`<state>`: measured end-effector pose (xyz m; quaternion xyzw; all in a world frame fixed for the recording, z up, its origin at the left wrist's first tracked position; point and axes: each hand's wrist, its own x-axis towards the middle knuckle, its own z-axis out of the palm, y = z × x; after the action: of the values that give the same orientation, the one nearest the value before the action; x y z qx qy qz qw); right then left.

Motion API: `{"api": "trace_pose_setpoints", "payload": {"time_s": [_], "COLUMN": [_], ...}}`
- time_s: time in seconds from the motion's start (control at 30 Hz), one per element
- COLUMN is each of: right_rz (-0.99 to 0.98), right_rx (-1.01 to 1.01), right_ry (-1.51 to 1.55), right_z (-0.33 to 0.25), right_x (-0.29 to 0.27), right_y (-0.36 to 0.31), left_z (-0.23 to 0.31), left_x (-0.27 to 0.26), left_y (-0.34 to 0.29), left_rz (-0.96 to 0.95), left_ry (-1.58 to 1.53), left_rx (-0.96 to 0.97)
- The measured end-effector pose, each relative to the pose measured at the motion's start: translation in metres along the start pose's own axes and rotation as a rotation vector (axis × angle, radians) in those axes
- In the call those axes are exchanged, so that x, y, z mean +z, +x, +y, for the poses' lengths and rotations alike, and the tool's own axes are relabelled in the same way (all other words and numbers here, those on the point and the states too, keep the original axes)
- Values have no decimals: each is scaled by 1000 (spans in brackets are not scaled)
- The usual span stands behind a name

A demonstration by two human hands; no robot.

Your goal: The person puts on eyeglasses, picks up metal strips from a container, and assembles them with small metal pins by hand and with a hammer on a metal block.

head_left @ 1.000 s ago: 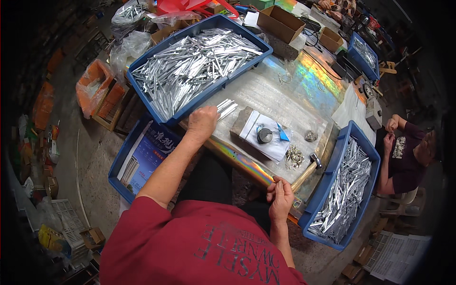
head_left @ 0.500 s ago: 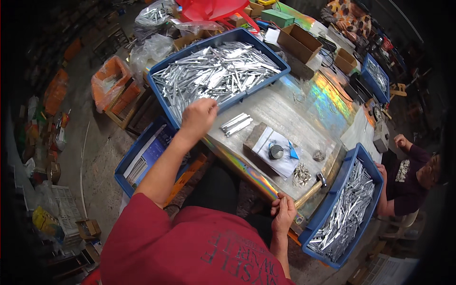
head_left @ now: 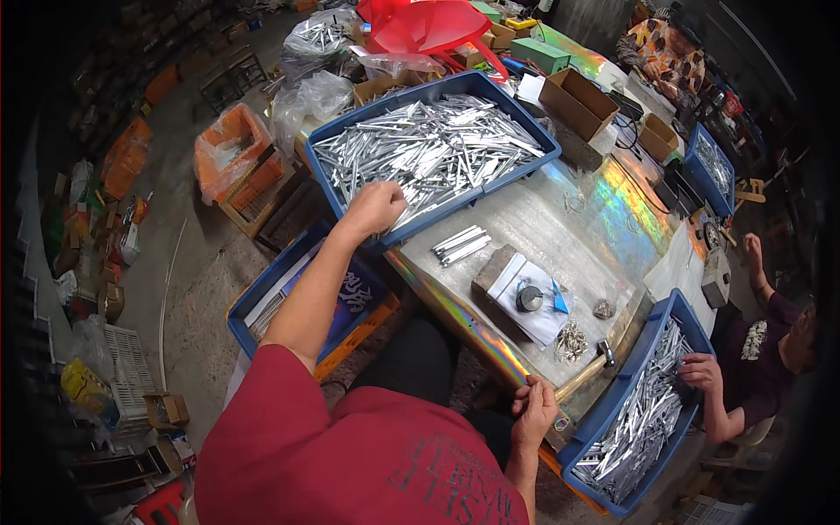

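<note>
My left hand is closed at the near left corner of a large blue tray, just by the heaped silver metal strips. Its curled fingers hide whatever they may hold. By the table's front edge, my right hand has thumb and fingers pressed together, and anything in them is too small to tell. On the table between the hands lies a small bundle of metal strips. To its right, a block topped with white paper carries a dark round pot and a blue piece.
Small metal parts are heaped near a hammer. A second blue tray of strips stands at the right, where a co-worker's hand reaches in. Cardboard boxes and a red plastic sheet lie at the back.
The view has shifted, so the scene sits further right. My left hand stays by the tray corner and my right by the table edge. The co-worker's hand has come over the right tray.
</note>
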<state>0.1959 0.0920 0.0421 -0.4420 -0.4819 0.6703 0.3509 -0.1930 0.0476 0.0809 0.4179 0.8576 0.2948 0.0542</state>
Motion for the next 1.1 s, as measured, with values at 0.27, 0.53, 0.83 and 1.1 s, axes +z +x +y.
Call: {"api": "trace_pose_setpoints", "payload": {"time_s": [0.27,0.53,0.83,1.1], "right_rz": [-8,-68,-258,-237], "right_rx": [-13,17,112,291], "right_ry": [-46,-96,44,305], "right_z": [0,-7,-18,-9], "right_x": [2,8,30,15], "right_y": [-1,3,3,1], "left_z": [28,98,147,158], "left_x": [-23,9,84,105], "left_y": [-17,-59,-114,-135], "left_rz": [115,-33,-417,-641], "left_ry": [-507,-1225,-1491,-1421], "left_rx": [-16,-103,-293,-328]}}
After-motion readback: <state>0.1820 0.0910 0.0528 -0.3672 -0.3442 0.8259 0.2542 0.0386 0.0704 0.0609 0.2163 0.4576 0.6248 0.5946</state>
